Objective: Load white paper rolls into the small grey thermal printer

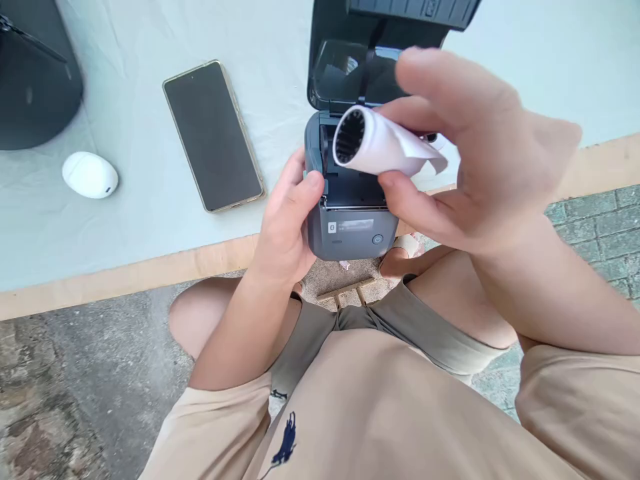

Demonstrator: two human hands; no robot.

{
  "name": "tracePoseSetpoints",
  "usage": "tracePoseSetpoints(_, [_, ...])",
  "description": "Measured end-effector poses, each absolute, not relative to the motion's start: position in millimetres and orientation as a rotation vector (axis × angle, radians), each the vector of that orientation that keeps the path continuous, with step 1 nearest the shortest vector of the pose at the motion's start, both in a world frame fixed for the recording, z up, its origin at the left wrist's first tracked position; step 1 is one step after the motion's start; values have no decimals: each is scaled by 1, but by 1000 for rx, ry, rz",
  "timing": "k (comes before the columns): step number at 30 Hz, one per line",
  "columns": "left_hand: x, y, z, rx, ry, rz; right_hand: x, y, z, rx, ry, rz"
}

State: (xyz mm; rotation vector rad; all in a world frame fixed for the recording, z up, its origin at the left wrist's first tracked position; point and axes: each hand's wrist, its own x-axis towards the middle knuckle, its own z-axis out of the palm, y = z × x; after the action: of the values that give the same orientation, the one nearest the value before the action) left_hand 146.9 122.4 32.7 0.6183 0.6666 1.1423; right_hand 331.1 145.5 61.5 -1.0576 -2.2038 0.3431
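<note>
My left hand [287, 223] grips the left side of a dark grey label printer [353, 237], its thumb on the rim. The printer's lid [335, 73] stands swung up, baring the black compartment inside. A power button and a small label show on its front. Between the thumb and fingers of my right hand [480, 147] is a white paper roll [373, 143], tilted above the compartment. The roll's hollow, ribbed dark core faces left, and a loose paper end sticks out at the right. A small white object with a dark hole, behind the right fingers, is mostly hidden.
On the pale-covered table [140, 180] a smartphone [213, 137] lies left of the printer. Farther left are a white earbud case [90, 175] and a black bag-like object [35, 80]. The table's wooden edge [130, 273] runs just in front of my knees.
</note>
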Motion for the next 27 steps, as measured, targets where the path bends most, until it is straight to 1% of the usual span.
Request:
tracePoseSetpoints(2, [148, 121, 33, 623, 687, 1143, 328, 145, 64, -1032, -2274, 151])
tracePoseSetpoints(4, [147, 121, 33, 640, 701, 1146, 328, 144, 67, -1060, -2296, 77])
tracePoseSetpoints(10, [146, 121, 32, 665, 714, 1124, 334, 145, 74, -1060, -2211, 213])
tracePoseSetpoints(15, [146, 121, 34, 650, 714, 1108, 332, 151, 63, -1048, -2237, 167])
tracePoseSetpoints(19, [147, 121, 33, 651, 697, 1127, 328, 145, 58, -906, -2157, 105])
tracePoseSetpoints(22, [145, 123, 31, 618, 684, 1134, 320, 134, 56, -876, -2139, 73])
tracePoseSetpoints(27, [138, 126, 31, 620, 709, 1072, 312, 128, 49, -782, -2277, 22])
